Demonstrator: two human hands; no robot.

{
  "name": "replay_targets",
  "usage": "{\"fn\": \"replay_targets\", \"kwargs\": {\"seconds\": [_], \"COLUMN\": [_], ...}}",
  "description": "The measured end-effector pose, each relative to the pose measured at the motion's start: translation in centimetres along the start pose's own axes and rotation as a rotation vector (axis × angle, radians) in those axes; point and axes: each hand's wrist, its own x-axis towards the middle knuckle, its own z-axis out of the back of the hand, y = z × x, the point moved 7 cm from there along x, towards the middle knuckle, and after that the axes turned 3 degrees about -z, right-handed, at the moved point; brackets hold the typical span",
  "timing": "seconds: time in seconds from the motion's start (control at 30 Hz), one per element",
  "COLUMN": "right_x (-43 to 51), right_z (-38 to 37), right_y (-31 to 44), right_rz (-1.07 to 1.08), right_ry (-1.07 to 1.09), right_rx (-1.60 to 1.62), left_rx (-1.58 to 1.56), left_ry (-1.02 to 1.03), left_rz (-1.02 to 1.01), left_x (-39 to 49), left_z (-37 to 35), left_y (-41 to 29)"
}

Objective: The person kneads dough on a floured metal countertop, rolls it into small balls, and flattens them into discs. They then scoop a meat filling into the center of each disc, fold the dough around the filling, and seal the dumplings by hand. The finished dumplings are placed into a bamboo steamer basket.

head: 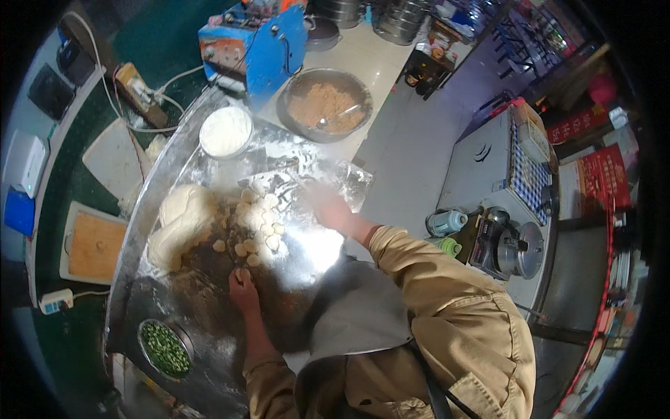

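Note:
My left hand (244, 287) is closed around a small piece of dough (242, 273) at the near edge of a group of dough pieces. My right hand (327, 204) is blurred over the floured steel worktop (293, 309), right of the pieces; whether it holds anything cannot be told. Several small round dough pieces (253, 246) lie between the hands, some dusted with flour. A large folded mass of dough (183, 222) rests to their left. Beyond it stands a bowl of flour (226, 132).
A steel bowl of brownish filling (327, 105) stands at the back beside a blue machine (275, 57). A bowl of chopped greens (165, 349) is at the near left. A flat, clear-looking sheet or tray (354, 183) lies at the worktop's right edge.

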Motion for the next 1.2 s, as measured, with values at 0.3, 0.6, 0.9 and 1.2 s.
{"fn": "replay_targets", "kwargs": {"seconds": [0.3,0.6,0.9,1.2], "right_x": [6.3,5.0,12.7,11.5], "right_z": [-4.4,-4.6,-10.0,-3.5], "right_y": [7.1,11.9,13.8,10.3], "right_rz": [0.238,0.562,0.445,0.61], "right_ry": [0.075,0.468,0.433,0.202], "right_rx": [-0.097,0.024,0.147,0.039], "left_rx": [0.135,0.54,0.509,0.346], "left_ry": [-0.086,-0.319,-0.147,-0.413], "left_rz": [-0.454,-0.694,-0.578,-0.338], "left_x": [2.0,-0.6,5.1,-2.3], "left_z": [-4.8,-2.3,-8.5,-5.9], "left_y": [-5.1,-5.3,-8.2,-7.3]}}
